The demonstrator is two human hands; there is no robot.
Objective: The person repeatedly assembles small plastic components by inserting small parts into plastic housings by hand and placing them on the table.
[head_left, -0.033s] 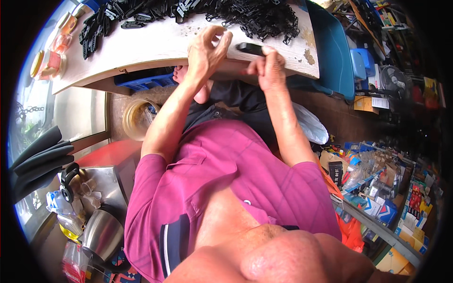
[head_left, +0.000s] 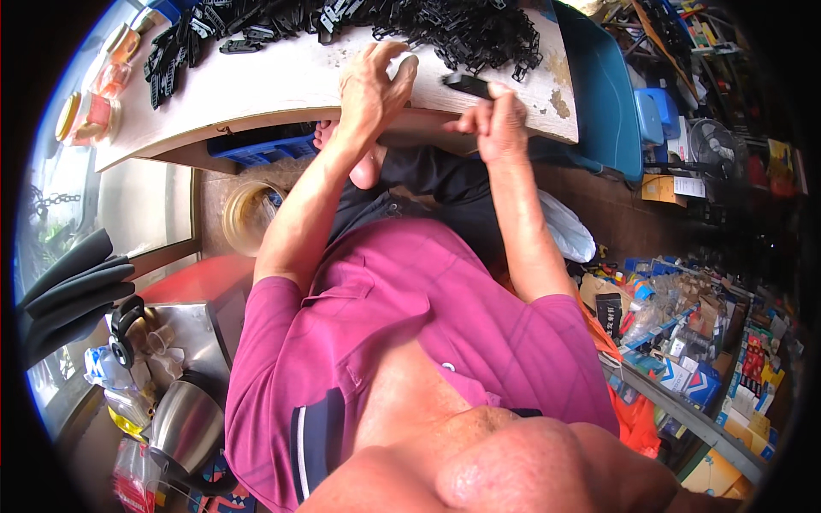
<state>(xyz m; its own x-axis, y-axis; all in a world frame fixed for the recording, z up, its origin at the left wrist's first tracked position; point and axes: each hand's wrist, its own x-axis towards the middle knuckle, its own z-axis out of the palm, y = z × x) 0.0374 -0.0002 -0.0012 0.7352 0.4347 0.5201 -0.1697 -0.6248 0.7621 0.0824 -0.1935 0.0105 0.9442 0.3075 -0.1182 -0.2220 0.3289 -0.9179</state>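
- One bare hand, the right hand (head_left: pixel 503 124), stands over the near edge of the pale, worn-topped wooden table (head_left: pixel 282 79); its grip is closed, thumb against finger, on one end of a black, narrow, elongated piece (head_left: pixel 466 85); its other fingers point left, below that piece.
- From the right grip the piece lies to the left and slightly away, its long axis slanting toward the left hand (head_left: pixel 369 92); the free end is near the left thumb, but apart from it.
- The left grip curves open, thumb and fingers parted; nothing shows held in it; the right hand is the nearer, being on the piece.
- Beyond both hands spreads a heap of black, slotted plastic pieces (head_left: pixel 496 43); it covers the table's far side.
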